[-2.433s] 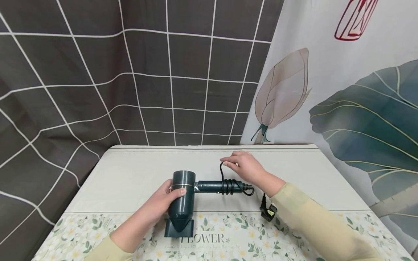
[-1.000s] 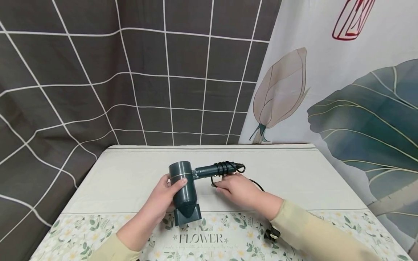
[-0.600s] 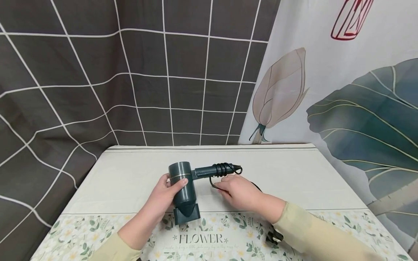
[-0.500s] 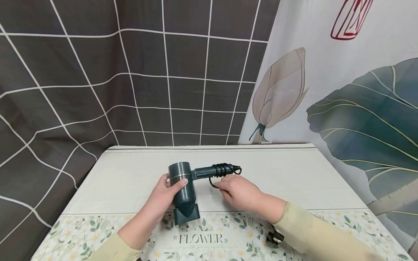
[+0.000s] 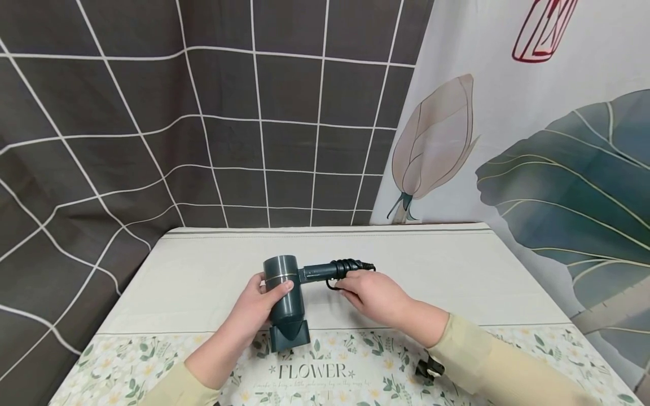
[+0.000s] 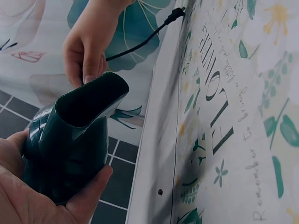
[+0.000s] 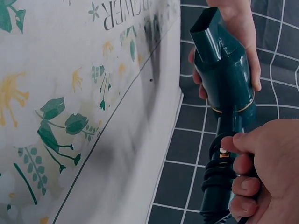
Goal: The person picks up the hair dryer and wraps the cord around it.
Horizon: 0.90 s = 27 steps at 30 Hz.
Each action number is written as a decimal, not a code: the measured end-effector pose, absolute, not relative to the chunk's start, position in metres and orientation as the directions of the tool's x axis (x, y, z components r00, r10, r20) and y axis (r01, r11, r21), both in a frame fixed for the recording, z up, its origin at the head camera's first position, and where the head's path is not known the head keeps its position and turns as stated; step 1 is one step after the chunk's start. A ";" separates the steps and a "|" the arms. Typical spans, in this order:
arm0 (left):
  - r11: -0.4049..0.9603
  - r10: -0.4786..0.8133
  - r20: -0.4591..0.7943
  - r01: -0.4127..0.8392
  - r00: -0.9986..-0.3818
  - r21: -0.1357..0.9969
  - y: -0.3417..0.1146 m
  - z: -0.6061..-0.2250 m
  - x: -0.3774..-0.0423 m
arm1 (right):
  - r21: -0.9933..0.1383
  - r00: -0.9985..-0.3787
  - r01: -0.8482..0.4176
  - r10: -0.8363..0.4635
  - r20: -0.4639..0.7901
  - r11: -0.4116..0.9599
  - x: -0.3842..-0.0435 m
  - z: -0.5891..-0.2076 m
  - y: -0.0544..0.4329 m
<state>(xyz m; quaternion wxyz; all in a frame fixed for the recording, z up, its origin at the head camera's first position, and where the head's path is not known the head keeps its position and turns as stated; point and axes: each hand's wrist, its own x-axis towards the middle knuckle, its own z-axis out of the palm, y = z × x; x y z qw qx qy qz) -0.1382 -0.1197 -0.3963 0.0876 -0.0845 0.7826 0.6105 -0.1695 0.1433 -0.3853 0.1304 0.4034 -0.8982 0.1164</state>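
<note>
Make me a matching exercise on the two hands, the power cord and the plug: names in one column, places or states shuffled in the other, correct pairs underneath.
Column one
1. Left hand
2. Right hand
3. Power cord
4. Plug

Column two
A. Coiled several times round the handle of the hair dryer
B. Close beside the right sleeve in the head view
C. Wrapped round the hair dryer's barrel
D. Holding a loose length of the black cord

Pairs: 1-C, 2-D, 3-A, 4-B
</note>
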 end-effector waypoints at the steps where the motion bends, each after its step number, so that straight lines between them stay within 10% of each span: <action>1: 0.245 -0.025 -0.242 -0.241 -0.970 0.939 -0.120 -0.397 -0.138 | -0.096 -0.639 -0.754 -0.692 0.335 0.650 -0.170 -0.385 0.143; 27: 0.327 0.051 -0.270 -0.239 -0.962 0.914 -0.125 -0.400 -0.134 | 0.005 -0.570 -0.772 -0.695 0.438 0.636 -0.189 -0.371 0.156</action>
